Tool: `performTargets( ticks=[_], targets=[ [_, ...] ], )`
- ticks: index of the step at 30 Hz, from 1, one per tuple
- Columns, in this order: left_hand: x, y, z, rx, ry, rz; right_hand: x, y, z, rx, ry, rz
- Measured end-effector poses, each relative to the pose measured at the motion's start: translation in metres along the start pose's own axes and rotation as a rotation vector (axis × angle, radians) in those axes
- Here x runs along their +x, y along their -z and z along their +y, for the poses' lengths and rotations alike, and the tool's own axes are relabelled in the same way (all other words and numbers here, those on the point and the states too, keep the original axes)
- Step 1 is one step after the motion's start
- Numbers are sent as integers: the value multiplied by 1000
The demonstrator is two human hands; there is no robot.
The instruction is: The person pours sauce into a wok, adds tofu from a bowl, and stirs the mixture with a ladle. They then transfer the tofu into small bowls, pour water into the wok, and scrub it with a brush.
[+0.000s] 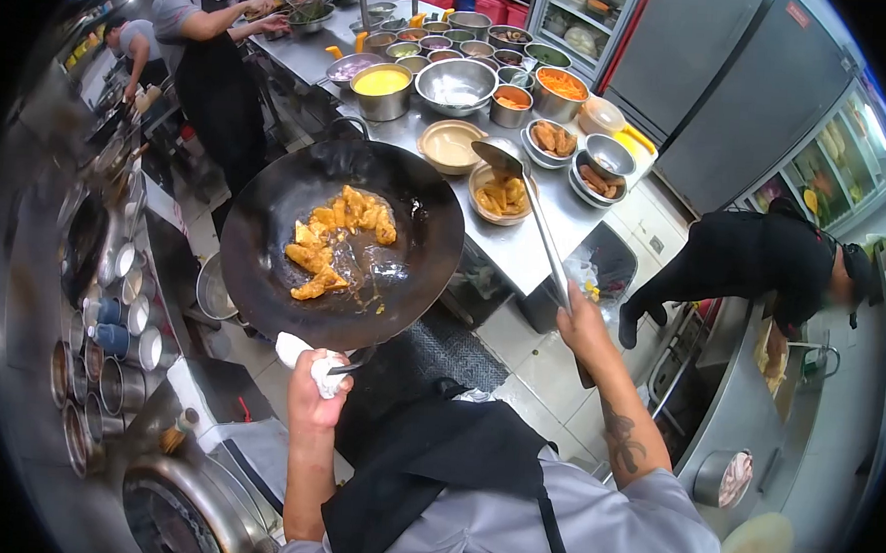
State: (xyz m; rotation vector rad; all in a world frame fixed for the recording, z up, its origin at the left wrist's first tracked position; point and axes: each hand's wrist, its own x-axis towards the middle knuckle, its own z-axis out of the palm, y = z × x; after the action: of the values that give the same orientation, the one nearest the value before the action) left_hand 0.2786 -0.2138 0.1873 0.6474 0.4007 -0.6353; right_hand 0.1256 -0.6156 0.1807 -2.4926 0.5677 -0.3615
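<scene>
Gripping the handle of a black wok [256,217] through a white cloth [326,375], my left hand [315,395] is closed. Orange-brown sauced pieces [340,236] lie inside the tilted wok. Closed round the long handle of a metal ladle [547,237], my right hand [583,329] is to the right of the wok. The ladle's bowl is above a beige bowl [477,193] holding similar pieces, at the steel table's [519,255] edge. An empty-looking beige bowl [450,145] stands just behind it.
Pots of ingredients, including yellow liquid [382,81], crowd the table. A bin [614,270] stands beside it. One co-worker [213,84] stands at the upper left, another [755,255] bends over the right counter. Metal containers [122,385] line the left side.
</scene>
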Motion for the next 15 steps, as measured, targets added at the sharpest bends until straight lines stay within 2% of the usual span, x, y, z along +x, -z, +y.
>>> performTargets(
  ticks=[4,7,11,14,15],
  targets=[
    [-1,-3,0,-12,-1,-5,7,7,-7,-14,-25,-34],
    [-2,-4,2,16,-6,5,4,6,-1,-56,54,29],
    [-3,-7,1,1,-11,-5,-9,52,-35,-48,-55,-29],
    [-4,-6,2,42,-12,4,-23,63,-47,-4,-45,32],
    [-3,-6,2,38,-13,-2,-28,48,-37,30,6,96]
  ],
)
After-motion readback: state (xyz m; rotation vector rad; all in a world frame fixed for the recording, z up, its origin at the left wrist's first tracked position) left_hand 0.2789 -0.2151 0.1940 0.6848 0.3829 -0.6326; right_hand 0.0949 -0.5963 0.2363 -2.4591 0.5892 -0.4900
